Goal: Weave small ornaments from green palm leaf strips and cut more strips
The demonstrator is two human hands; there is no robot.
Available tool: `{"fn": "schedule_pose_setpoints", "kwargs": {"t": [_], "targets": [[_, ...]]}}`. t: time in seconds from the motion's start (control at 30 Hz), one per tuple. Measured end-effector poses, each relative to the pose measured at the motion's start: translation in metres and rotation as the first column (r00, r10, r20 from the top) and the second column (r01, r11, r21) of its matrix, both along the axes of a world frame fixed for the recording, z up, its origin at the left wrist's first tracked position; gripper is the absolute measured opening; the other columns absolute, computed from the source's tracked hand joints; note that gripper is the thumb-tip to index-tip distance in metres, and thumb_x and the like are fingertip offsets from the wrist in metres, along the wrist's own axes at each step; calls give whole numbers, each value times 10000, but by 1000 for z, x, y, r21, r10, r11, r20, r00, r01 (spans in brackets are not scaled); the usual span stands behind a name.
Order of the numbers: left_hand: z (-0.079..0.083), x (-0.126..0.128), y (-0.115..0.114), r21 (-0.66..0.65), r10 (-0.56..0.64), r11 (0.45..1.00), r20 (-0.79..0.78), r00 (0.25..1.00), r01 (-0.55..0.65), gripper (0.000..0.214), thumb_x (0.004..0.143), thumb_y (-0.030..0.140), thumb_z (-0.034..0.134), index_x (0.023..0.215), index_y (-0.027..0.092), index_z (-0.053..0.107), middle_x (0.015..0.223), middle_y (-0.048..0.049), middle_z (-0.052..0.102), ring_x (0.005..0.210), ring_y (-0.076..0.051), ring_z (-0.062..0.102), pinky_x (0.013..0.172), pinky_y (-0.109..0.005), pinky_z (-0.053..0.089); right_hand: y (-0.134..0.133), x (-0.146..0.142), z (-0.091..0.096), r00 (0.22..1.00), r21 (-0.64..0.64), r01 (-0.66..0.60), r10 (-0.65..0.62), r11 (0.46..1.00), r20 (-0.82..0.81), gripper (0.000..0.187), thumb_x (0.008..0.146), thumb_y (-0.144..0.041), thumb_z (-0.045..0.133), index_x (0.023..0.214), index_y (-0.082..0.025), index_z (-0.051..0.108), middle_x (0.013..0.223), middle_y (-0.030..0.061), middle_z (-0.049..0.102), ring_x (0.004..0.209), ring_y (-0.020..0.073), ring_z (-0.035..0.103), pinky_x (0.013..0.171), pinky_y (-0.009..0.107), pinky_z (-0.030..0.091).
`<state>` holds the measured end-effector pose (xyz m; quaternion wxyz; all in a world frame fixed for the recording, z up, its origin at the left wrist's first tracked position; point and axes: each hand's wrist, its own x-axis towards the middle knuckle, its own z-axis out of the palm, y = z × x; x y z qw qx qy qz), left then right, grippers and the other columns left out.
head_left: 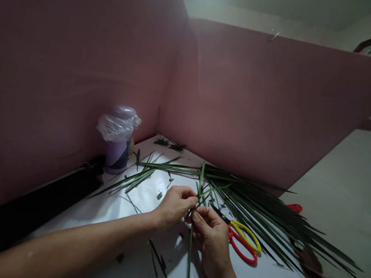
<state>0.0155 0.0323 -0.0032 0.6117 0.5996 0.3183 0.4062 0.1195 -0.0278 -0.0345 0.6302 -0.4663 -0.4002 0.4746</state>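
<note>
My left hand [177, 204] and my right hand [211, 236] meet above the white table, fingertips closed in pinches. Between them are long narrow green leaf strips [201, 178] that cross where the fingers come together. One strip [189, 265] runs down from the fingers toward the near edge; another end points up and others angle off to the right. Fingers hide the exact crossing. Just right of my right hand lie scissors [243, 241] with one yellow and one red handle, blades toward the hands.
A large bundle of long green leaves [266, 207] spreads across the table's right side, with more leaves [145, 175] at left. Leaf scraps [160, 265] dot the white tabletop [86, 240]. A purple container [117, 147] with plastic wrap stands by the pink wall [80, 49].
</note>
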Motion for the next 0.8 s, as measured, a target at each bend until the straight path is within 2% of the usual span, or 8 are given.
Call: {"fn": "schedule_pose_setpoints", "kwargs": {"t": [0.1,0.23,0.37,0.43,0.53,0.6,0.7,0.8], "targets": [[0,0,1,-19,14,1000,-57,998,-15,99,672,207,503,588,155,504,425,43,464,386,-92,474,362,-175,337,-2,-2,5,1000,-9,-4,4,1000,-17,204,697,-315,686,684,-145,575,606,-2,583,430,45,386,379,152,266],[-7,-1,8,34,38,999,-202,979,-32,108,652,199,482,563,152,520,425,30,481,362,-83,438,367,-182,323,-4,-2,9,999,30,-2,3,1000,-37,178,710,-295,674,682,-143,585,614,8,593,449,52,396,392,156,285],[-15,-4,15,34,6,999,-466,885,11,158,640,201,447,555,141,566,380,17,456,322,-98,402,360,-207,304,-1,1,10,992,44,37,-31,998,-123,160,687,-267,693,736,-148,598,628,-2,594,462,45,404,408,143,303],[-15,-5,15,90,55,996,-522,851,-9,165,641,213,464,637,131,607,418,9,490,341,-104,418,381,-215,313,0,1,10,984,29,49,-43,998,-174,188,665,-256,707,778,-150,601,635,-10,591,461,41,410,408,138,308],[-10,-6,13,326,260,937,-418,870,-123,181,645,209,503,754,138,630,641,-22,600,510,-105,501,501,-210,368,1,2,11,981,7,73,-70,997,-182,239,640,-269,721,805,-149,597,635,-8,594,439,45,412,378,143,289],[-5,-6,11,428,330,886,-312,891,-179,155,669,208,493,727,152,626,710,-19,607,611,-105,507,573,-204,374,2,2,10,983,7,87,-85,996,-165,276,624,-286,729,824,-158,589,627,-7,606,420,48,412,362,147,275],[-1,-4,8,410,277,898,-240,931,-161,145,690,231,488,634,152,596,624,4,564,593,-98,468,557,-200,352,2,3,9,988,21,94,-90,995,-124,310,617,-311,732,848,-168,582,603,-16,611,398,45,412,353,146,261],[2,-2,5,238,138,967,-184,973,-92,184,694,269,497,566,144,540,498,29,477,483,-74,401,471,-194,300,2,3,9,994,45,83,-80,995,-73,338,639,-324,716,905,-171,574,607,-19,604,382,42,392,344,145,231]]}}
